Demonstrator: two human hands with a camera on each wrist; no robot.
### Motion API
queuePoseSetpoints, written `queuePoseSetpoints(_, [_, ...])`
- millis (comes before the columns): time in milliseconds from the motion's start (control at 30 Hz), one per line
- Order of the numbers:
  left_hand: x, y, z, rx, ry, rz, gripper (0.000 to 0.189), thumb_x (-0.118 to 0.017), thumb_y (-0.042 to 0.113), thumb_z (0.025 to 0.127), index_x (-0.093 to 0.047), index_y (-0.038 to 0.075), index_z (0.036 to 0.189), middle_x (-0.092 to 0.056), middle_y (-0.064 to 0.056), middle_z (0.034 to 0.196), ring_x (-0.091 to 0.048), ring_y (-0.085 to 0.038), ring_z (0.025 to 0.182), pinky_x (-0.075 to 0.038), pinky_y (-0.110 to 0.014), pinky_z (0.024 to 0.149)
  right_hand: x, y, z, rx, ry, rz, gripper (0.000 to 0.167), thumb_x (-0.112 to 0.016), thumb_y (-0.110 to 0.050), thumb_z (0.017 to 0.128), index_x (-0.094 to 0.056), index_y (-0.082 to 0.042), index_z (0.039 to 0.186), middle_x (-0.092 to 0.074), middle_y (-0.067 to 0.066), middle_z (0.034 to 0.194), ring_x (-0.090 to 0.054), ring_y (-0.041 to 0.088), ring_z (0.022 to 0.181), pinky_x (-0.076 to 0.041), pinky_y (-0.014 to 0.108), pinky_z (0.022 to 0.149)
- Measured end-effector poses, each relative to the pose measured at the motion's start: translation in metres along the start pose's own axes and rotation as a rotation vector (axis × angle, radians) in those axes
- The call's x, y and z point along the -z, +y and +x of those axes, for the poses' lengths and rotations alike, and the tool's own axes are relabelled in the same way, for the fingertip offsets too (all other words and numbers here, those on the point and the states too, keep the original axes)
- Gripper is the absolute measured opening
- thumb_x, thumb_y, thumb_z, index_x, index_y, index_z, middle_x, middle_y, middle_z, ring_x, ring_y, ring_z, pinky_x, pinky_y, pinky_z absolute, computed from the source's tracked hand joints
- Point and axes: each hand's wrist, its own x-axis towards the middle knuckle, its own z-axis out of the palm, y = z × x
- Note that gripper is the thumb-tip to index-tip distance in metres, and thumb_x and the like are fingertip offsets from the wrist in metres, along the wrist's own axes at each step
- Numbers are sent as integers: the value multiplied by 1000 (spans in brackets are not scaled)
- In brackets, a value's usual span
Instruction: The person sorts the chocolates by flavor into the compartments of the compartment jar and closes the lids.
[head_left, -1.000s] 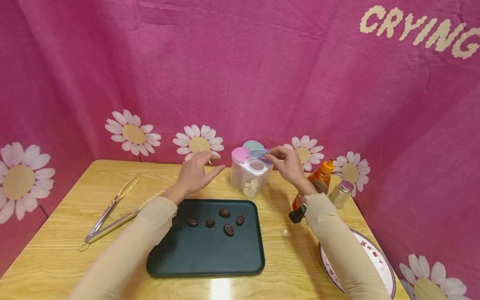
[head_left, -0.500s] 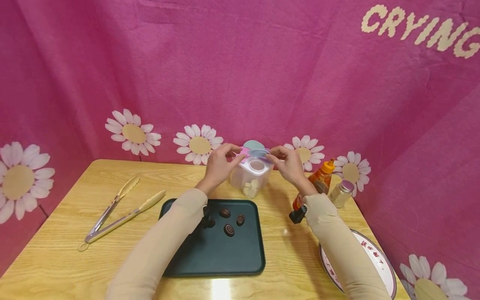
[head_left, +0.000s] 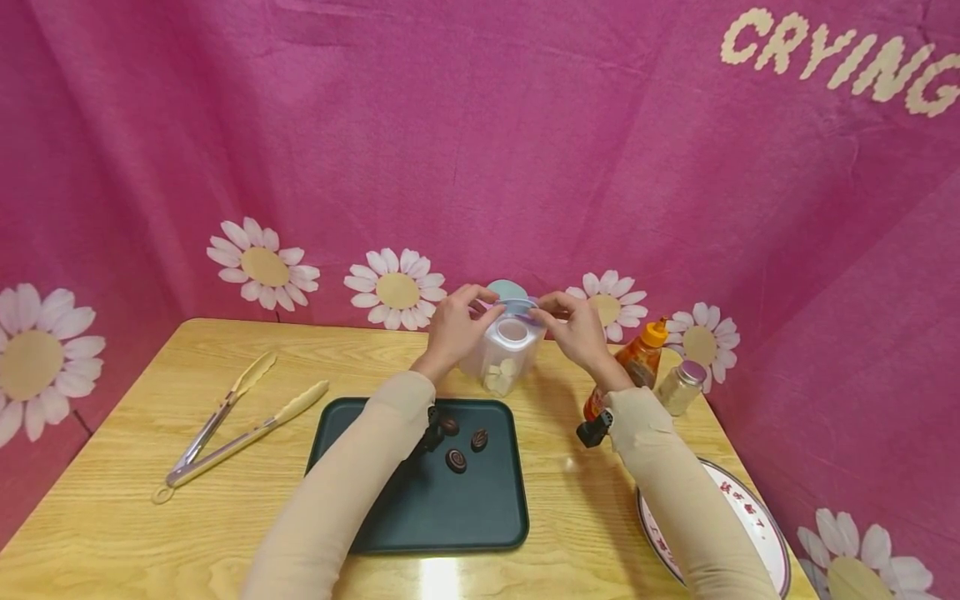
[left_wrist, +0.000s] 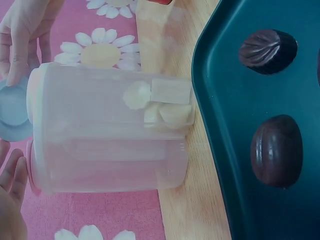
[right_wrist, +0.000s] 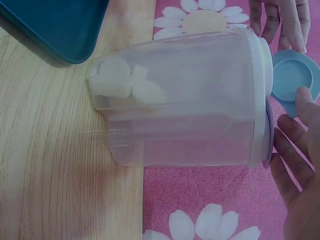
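A clear plastic storage container (left_wrist: 105,167) stands behind the dark green tray (head_left: 450,521), with several pale pieces (left_wrist: 171,91) at the bottom of one compartment. Its round blue flap lid (right_wrist: 290,80) is raised, so a round opening (head_left: 513,331) shows in the white top. My right hand (head_left: 581,333) pinches the lid's right side, thumb on its face. On the opposite side, my left hand (head_left: 455,325) pinches its edge with thumb and forefinger. A green lid (head_left: 507,289) lies behind, a purple lid (right_wrist: 269,132) on the right; the left hand mostly hides the pink lid (left_wrist: 33,170).
Several dark chocolates (head_left: 456,460) lie on the tray, some hidden by the left forearm. Tongs (head_left: 225,454) rest spread at the left. Beside the right forearm stand a sauce bottle (head_left: 642,354) and a purple-capped jar (head_left: 681,388); a patterned plate (head_left: 750,508) is at front right.
My left hand has moved right from above the tray's back edge, across the pink lid, to the raised blue lid. The right hand has stayed in place on that lid.
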Motion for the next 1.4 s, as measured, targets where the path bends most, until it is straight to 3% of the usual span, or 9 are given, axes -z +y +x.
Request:
queuePoseSetpoints(167, [2,0,0,17,-40,9,20,-77,25,97,-76,9,110,-76,-10,109,-76,-27,96,-61,-40,86,0,-1,0,16,-20,14,15,-76,-15,97,-77,-2,103,-80,19,102,-77,36,103,-63,48,87])
queuePoseSetpoints(367, [4,-2,-1,0,-125,4,19,-78,22,96,-78,9,110,-71,-10,101,-72,-26,95,-59,-39,88,0,-1,-6,75,-17,36,13,-77,-10,95,-78,1,103,-78,21,102,-78,36,101,-62,23,72])
queuePoseSetpoints(433, [4,-4,-1,-14,-143,4,19,-79,21,95,-78,10,110,-71,-10,101,-71,-25,96,-59,-39,89,0,-1,-8,96,-9,29,13,-78,-8,94,-78,2,102,-76,20,101,-77,34,98,-63,25,75])
queuePoseSetpoints(533, [5,-6,-2,-38,-174,12,18,-80,21,94,-77,9,108,-71,-9,103,-70,-25,99,-59,-39,92,0,-1,-12,130,-8,-8,12,-80,-8,93,-78,1,102,-74,18,99,-74,31,95,-65,42,84])
queuePoseSetpoints(600, [6,-7,-3,-53,-201,18,18,-80,21,94,-77,9,108,-72,-9,106,-69,-24,102,-58,-39,95,1,-2,-15,151,-13,-47,13,-81,-9,92,-78,-1,102,-74,16,98,-72,32,94,-64,47,87])
queuePoseSetpoints(767, [7,-8,-4,-99,-240,53,17,-80,21,94,-79,8,106,-73,-8,113,-66,-26,107,-55,-40,97,1,-4,-20,186,-19,-158,19,-85,-18,90,-79,-7,105,-75,11,100,-69,28,91,-54,29,79])
queuePoseSetpoints(833, [8,-9,-5,-127,-249,76,18,-81,21,93,-79,8,106,-72,-8,113,-65,-27,107,-53,-41,96,1,-5,-22,185,-25,-191,22,-86,-21,89,-79,-9,106,-75,9,103,-68,26,92,-51,27,78])
queuePoseSetpoints(1067, [10,-10,-10,-172,-287,127,20,-83,20,91,-80,9,107,-71,-8,113,-60,-26,107,-52,-42,97,-1,-5,-27,181,-69,-215,29,-87,-27,87,-80,-9,108,-74,7,106,-70,30,95,-53,39,80])
queuePoseSetpoints(1400, [11,-12,-13,-172,-301,121,22,-81,23,93,-80,10,111,-70,-8,115,-58,-26,111,-51,-44,99,-4,-4,-28,214,-56,-230,28,-85,-29,89,-80,-10,107,-75,6,106,-71,27,94,-54,39,79])
